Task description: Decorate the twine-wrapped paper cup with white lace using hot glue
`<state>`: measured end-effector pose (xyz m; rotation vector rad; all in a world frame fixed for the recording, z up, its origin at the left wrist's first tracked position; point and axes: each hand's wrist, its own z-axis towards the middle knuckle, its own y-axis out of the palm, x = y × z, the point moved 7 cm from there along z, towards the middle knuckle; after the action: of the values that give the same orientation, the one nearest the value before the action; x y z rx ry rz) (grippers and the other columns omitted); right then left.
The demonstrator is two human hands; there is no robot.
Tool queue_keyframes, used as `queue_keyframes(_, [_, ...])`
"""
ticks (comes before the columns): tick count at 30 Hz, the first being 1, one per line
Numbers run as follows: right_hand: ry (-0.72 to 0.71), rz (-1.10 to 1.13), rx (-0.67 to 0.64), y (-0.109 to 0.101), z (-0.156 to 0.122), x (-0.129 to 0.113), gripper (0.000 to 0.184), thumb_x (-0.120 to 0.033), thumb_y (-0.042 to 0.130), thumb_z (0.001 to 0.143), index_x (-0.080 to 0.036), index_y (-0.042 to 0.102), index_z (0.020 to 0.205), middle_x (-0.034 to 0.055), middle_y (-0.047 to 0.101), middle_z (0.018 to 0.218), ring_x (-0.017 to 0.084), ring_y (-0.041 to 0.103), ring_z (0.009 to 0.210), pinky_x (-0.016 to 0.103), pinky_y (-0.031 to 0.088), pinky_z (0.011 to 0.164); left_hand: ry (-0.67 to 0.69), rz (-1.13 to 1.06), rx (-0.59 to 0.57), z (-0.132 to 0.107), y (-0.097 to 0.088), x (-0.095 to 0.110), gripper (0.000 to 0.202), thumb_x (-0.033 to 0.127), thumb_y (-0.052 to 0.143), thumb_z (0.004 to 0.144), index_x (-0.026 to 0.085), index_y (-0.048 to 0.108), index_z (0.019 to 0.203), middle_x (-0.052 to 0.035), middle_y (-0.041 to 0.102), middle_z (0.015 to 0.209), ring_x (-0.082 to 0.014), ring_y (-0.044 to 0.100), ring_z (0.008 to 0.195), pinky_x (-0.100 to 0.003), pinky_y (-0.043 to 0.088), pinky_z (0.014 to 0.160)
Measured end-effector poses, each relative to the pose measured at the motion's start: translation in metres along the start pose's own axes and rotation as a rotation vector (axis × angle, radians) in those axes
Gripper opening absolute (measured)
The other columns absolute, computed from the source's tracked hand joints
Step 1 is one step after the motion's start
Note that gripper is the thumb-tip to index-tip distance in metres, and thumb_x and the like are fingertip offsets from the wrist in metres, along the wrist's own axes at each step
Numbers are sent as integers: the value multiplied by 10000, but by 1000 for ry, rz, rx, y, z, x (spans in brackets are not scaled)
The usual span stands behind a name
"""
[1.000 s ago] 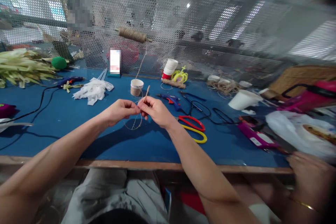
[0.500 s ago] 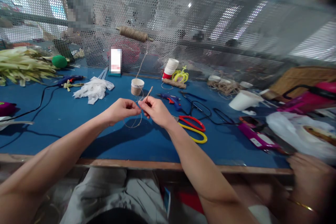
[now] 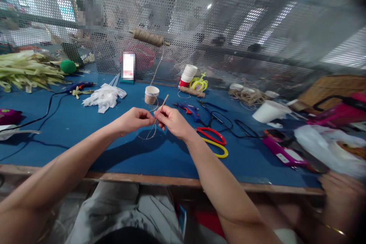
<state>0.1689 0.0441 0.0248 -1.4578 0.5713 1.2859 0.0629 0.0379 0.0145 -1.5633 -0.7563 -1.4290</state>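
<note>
My left hand (image 3: 137,119) is closed in a pinch on thin twine (image 3: 154,126), which loops down below the fingers. Touching or almost touching it, my right hand (image 3: 172,121) pinches a slim tan stick-like piece (image 3: 164,101) whose tip points up and away. Whether this piece is wrapped in twine is too small to tell. Just beyond the hands stands a small white-rimmed cup (image 3: 151,98) with a tan lower part. A strand rises behind it to a twine roll (image 3: 148,37) hung on the mesh. Red-and-yellow-handled scissors (image 3: 215,151) lie beside my right forearm, which hides their blades.
A blue glue gun (image 3: 187,110) and pliers (image 3: 211,105) lie beyond the scissors. White crumpled material (image 3: 104,97) is at the left, near a propped phone (image 3: 128,66). A purple device (image 3: 284,153) and plastic bag (image 3: 317,145) are at the right, near another person's hand (image 3: 341,190).
The whole view has shifted slightly, so things sit a little further right. Both hands keep their pinch in nearly the same place over the table.
</note>
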Motion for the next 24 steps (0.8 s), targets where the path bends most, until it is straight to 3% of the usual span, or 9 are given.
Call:
queue_keyframes(5, [23, -44, 15, -1, 0, 2, 262, -412, 497, 797, -168, 457, 709, -54, 470, 496, 65, 435, 426, 201, 383, 445, 32, 80, 19, 0, -3, 4, 195, 318, 591, 644, 125, 567, 631, 28, 515, 582, -71, 407, 543, -216, 305, 535])
queue_keyframes(14, [39, -93, 62, 1, 0, 2, 262, -400, 530, 778, -167, 460, 680, -54, 459, 466, 66, 416, 397, 193, 340, 396, 35, 105, 41, 1, 0, -1, 245, 354, 596, 646, 133, 509, 587, 40, 434, 527, -58, 340, 497, -208, 235, 472])
queue_keyframes(20, [-41, 90, -17, 6, -1, -3, 304, -464, 529, 762, -173, 464, 701, -40, 479, 556, 72, 452, 471, 202, 382, 434, -65, 1, -25, -1, 3, -6, 251, 375, 599, 652, 135, 528, 627, 48, 406, 525, -46, 277, 459, -208, 182, 446])
queue_keyframes(24, [-11, 61, 8, 3, -1, -2, 286, -442, 519, 776, -175, 452, 698, -56, 451, 515, 65, 425, 445, 195, 370, 426, -46, 21, -18, -1, 1, -2, 232, 352, 602, 659, 132, 541, 618, 48, 417, 520, -45, 287, 459, -204, 191, 441])
